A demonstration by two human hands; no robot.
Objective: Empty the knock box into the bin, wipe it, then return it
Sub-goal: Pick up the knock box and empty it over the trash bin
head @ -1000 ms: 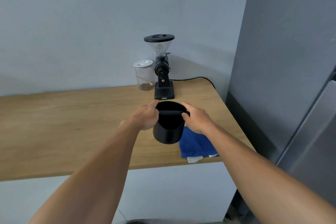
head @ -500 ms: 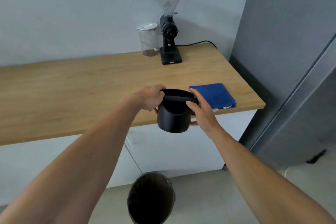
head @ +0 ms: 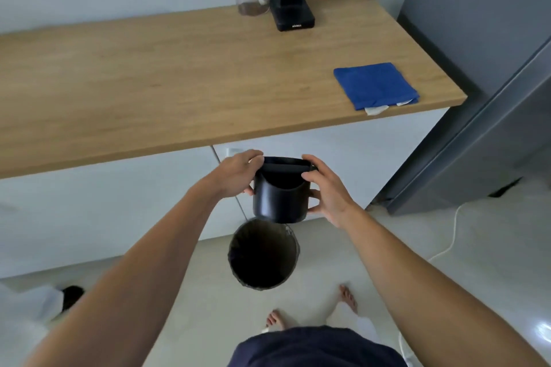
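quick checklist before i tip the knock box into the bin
1. Both hands on knock box: left hand and right hand grip its sides: ok.
2. Box above bin: ok.
3. Bin mouth open: ok.
4. Box upright, not yet tipped: ok.
5. Grounds inside: cannot tell.
6. Blue cloth waiting on counter for wiping: ok.

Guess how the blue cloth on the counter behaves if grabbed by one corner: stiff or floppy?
Probably floppy: the blue cloth lies flat in folded layers on the wooden counter, so lifting one corner would likely unfold it. It looks thin, so probably light. A white tag pokes out at its near edge and might snag.
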